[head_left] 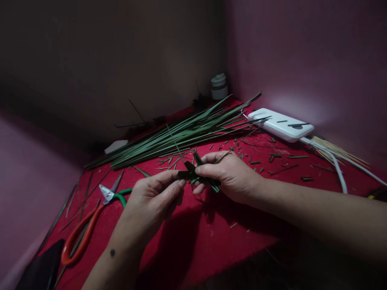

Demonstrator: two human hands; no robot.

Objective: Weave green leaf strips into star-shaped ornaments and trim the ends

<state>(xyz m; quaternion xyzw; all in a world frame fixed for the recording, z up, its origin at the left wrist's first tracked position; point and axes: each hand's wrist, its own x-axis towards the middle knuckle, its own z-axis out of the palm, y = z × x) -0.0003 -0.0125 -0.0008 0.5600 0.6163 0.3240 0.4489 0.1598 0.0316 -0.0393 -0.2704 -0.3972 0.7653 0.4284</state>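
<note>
A small dark green folded leaf piece is between both hands above the red cloth, with short strips sticking out of it. My left hand pinches its left end between thumb and index finger. My right hand grips its right side, thumb on top and fingers behind and below. One thin stem rises up and left from the piece. Behind the hands lies a bundle of long green leaves. Open scissors with an orange and a green handle lie left of my left hand.
A white power strip with cables and leaf bits on it sits at the right by the wall. A white-lidded jar stands in the back corner. Leaf cuttings litter the red cloth. A dark flat object lies at lower left.
</note>
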